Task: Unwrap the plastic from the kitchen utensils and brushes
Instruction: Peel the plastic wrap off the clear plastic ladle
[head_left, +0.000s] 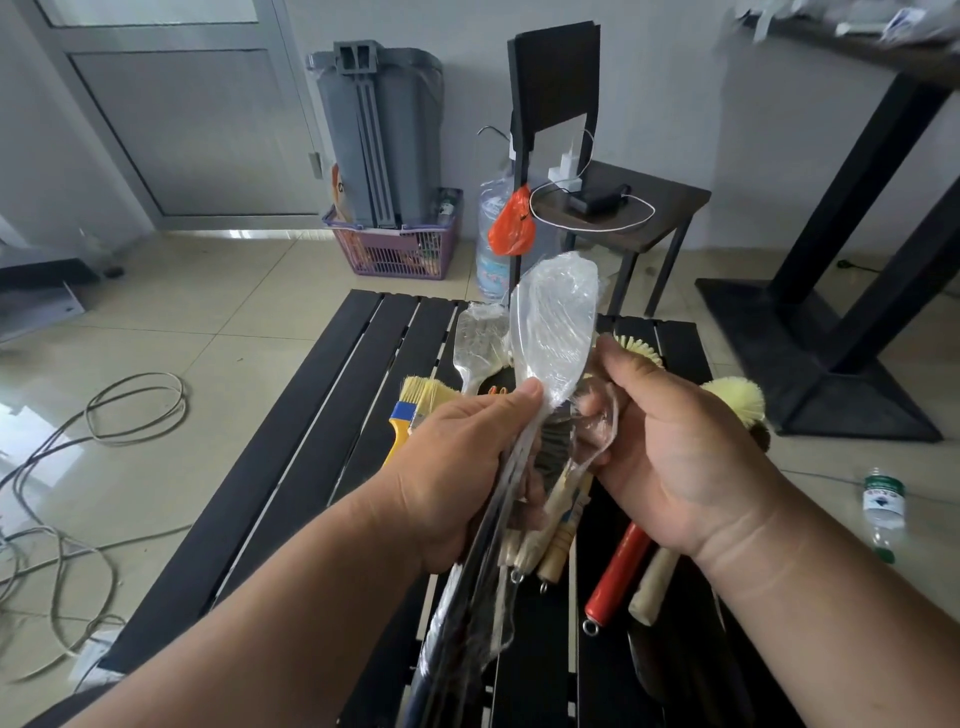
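Plastic-wrapped spoon (553, 332), held up over the black slatted table (322, 415), bowl end high, and the left hand (467, 467) has fingers and thumb clamped round its handle along with a trailing strip of film. The right hand (675, 457) pinches a loose twist of plastic (597, 431) just beside the neck, fingers curled tight on it. Risky bit here, I'd say: the film looks thin and stretchy, so a hard tug may tear it and leave shreds clinging to the bowl. Below lie wooden-handled brushes (550, 535), a red handle (618, 571), a yellow paintbrush (402, 423), a second wrapped utensil (475, 338). Further off, a bottle (883, 506) on the floor; its label is too small to read.
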